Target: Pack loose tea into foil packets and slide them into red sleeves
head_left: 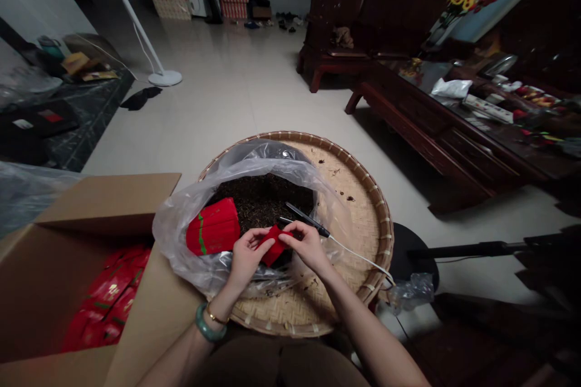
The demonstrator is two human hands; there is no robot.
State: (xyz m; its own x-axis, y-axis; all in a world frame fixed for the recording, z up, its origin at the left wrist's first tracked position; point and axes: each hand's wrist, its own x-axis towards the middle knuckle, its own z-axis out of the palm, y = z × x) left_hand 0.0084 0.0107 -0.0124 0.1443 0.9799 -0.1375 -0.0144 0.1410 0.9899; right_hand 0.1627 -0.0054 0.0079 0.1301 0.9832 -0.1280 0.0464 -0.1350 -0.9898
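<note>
Between my two hands is a small red packet [273, 246], pinched at its edges. My left hand [247, 254] grips its left side, and my right hand [305, 243] grips the right side near the top. Below them an open clear plastic bag [175, 227] holds dark, dry, leaf-like material [261, 199]. A stack of flat red packets [213, 227] with a green stripe rests in the bag, left of my hands. Just behind my right hand lies a dark tool [308, 219] with a white cord; its exact kind is unclear.
The bag sits on a round woven bamboo tray [358, 193] with scattered dark bits. At left, an open cardboard box [149, 308] contains several filled red packets [109, 296]. A black round stand base [415, 254] is on the right, and a dark wooden table [422, 115] stands beyond.
</note>
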